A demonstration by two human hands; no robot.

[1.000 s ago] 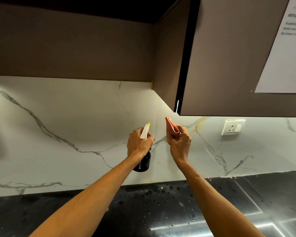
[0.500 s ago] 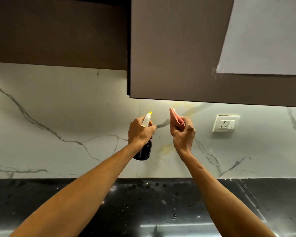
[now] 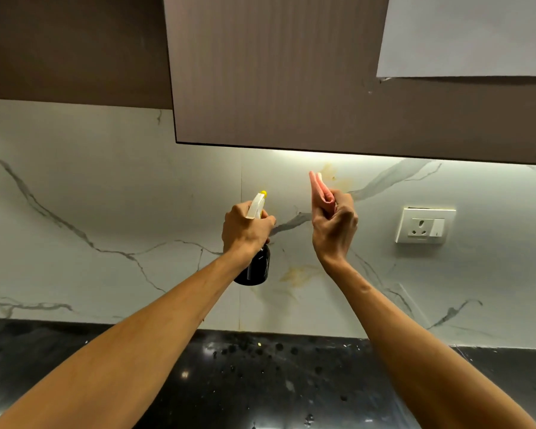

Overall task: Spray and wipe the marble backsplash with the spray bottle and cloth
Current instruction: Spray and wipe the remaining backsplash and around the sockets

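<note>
Now: your left hand (image 3: 246, 229) wraps the spray bottle (image 3: 256, 267), fingers (image 3: 268, 221) curled round its neck, nozzle toward the marble backsplash (image 3: 106, 196). Your right hand (image 3: 333, 226) pinches the folded pink cloth (image 3: 321, 190), seemingly just clear of the marble, above the counter (image 3: 260, 366). Both grips unchanged from half a second ago.

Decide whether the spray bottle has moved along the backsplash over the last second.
No: the spray bottle sits just left of the lower yellow stain as before; only the view shifted.

Glossy black countertop (image 3: 254, 397) spans the bottom; droplets (image 3: 279, 347) and pale specks (image 3: 184, 374) dot it.
</note>
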